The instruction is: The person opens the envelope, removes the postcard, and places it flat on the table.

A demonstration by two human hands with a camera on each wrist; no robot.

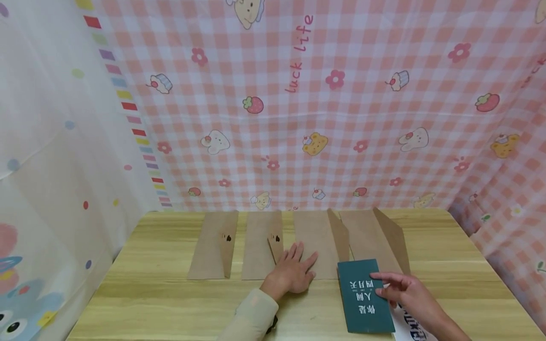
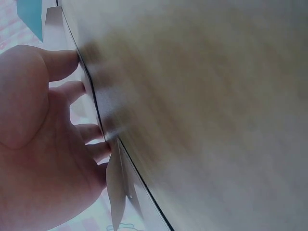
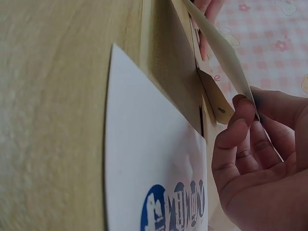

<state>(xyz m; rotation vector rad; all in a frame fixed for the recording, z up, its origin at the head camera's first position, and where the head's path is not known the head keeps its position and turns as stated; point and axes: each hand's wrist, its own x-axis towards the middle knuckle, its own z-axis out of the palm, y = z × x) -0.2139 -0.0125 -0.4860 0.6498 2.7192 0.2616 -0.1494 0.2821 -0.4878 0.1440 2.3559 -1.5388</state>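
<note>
My right hand [image 1: 405,293] pinches a dark green card [image 1: 362,303] with white characters by its right edge. The card is raised at a tilt; its pale back [image 3: 224,53] shows in the right wrist view. Partly under it lies a white card [image 1: 407,327] with dark blue print. My left hand [image 1: 292,272] rests with fingers spread on the near part of a brown paper envelope [image 1: 313,241], third from the left, whose flap stands up on its right. In the left wrist view the fingertips [image 2: 96,153] of the left hand press down at the envelope's surface.
More brown envelopes stand in a row along the table's far side: one [image 1: 209,246] at far left, a second [image 1: 258,246] beside it, and one [image 1: 367,237] at the right with its flap raised. Behind the wooden table [image 1: 149,293] hangs a pink checked curtain [image 1: 273,128].
</note>
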